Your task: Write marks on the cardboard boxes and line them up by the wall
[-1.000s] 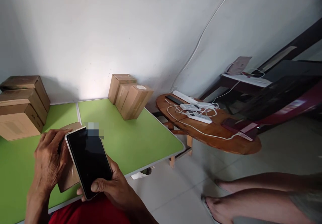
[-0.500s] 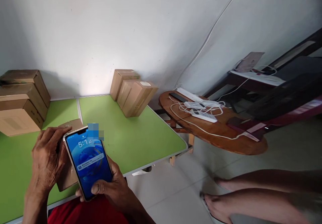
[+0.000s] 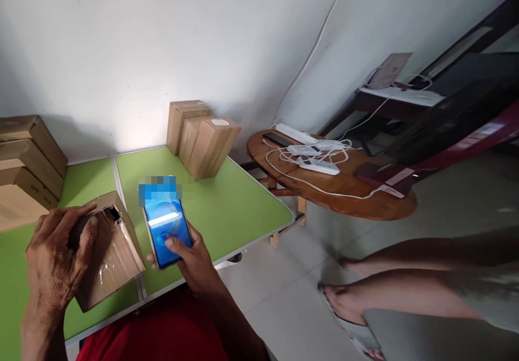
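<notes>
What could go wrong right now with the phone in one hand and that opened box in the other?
The right hand holds the lit phone alone, thumb on the screen, near the green table's front edge; it could slip and drop to the floor. The left hand grips the torn-open cardboard box, which is tilted, so anything inside might slide out. The box also sits close to the table edge.

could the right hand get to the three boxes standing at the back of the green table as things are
Probably yes, but not freely: the right hand holds a lit phone. The green table between it and the three upright boxes shows nothing in the way; whether the arm stretches that far is uncertain.
</notes>
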{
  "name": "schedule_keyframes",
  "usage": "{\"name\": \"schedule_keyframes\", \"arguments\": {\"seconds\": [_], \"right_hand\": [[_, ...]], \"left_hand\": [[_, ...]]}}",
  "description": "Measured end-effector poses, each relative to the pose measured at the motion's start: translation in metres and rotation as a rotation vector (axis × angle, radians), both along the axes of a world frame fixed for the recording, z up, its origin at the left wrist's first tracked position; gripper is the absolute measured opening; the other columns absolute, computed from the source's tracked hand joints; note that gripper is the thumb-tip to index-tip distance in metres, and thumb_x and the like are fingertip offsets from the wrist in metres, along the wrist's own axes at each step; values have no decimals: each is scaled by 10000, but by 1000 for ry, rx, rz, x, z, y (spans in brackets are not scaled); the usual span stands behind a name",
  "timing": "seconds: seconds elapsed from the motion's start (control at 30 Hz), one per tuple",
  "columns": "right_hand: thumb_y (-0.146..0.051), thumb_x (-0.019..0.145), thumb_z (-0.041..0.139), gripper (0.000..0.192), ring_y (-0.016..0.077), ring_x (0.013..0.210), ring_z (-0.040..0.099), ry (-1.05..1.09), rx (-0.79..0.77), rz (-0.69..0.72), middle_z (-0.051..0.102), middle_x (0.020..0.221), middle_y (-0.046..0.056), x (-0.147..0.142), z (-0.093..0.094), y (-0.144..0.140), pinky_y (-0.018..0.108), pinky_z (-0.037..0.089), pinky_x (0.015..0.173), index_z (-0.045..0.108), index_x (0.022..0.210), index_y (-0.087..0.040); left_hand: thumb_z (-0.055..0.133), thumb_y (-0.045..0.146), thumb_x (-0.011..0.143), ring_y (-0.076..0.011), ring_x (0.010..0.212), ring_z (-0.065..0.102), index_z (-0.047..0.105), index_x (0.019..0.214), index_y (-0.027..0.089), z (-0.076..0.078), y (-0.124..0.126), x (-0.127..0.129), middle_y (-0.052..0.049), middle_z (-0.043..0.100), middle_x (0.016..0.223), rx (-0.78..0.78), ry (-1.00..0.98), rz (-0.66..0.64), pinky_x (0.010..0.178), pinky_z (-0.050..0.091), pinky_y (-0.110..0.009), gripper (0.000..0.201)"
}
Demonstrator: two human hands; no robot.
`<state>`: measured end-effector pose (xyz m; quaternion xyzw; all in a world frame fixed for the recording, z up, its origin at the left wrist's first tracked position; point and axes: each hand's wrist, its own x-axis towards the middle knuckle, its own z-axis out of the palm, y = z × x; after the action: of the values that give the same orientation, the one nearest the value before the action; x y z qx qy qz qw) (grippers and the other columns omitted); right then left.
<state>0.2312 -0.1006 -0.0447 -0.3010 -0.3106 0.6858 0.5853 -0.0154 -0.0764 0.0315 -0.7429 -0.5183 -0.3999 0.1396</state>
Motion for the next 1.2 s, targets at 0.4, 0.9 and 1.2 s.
{"name": "schedule_keyframes", "arguments": {"seconds": [0.4, 0.9, 1.2], "right_hand": [[-740, 532, 952, 723, 266, 734, 767, -522, -211, -269, 805, 869, 74, 46, -93, 91, 373, 648, 634, 719, 947, -195], [-359, 899, 801, 162, 307, 1019, 779, -1271, -145, -299, 851, 1021, 138, 68, -92, 80, 357, 526, 912, 759, 915, -204], [-309, 910, 779, 128, 402, 1236, 739, -1314, -135, -299, 791, 1179, 252, 59, -71, 66, 435, 542, 1021, 726, 917, -193]], "left_hand": [[598, 431, 1150, -314, 1049, 751, 814, 1240, 282, -8, -3, -1, -97, 817, 1163, 3, -16, -9, 876, 594, -461, 278], [479, 527, 1190, -296, 1053, 732, 852, 1268, 237, -12, -16, 1, -100, 835, 1141, -73, -170, -10, 937, 574, -437, 479], [538, 496, 1182, -235, 1097, 794, 869, 1244, 211, -16, -29, -2, -85, 850, 1154, -61, -319, -24, 999, 632, -346, 441]]}}
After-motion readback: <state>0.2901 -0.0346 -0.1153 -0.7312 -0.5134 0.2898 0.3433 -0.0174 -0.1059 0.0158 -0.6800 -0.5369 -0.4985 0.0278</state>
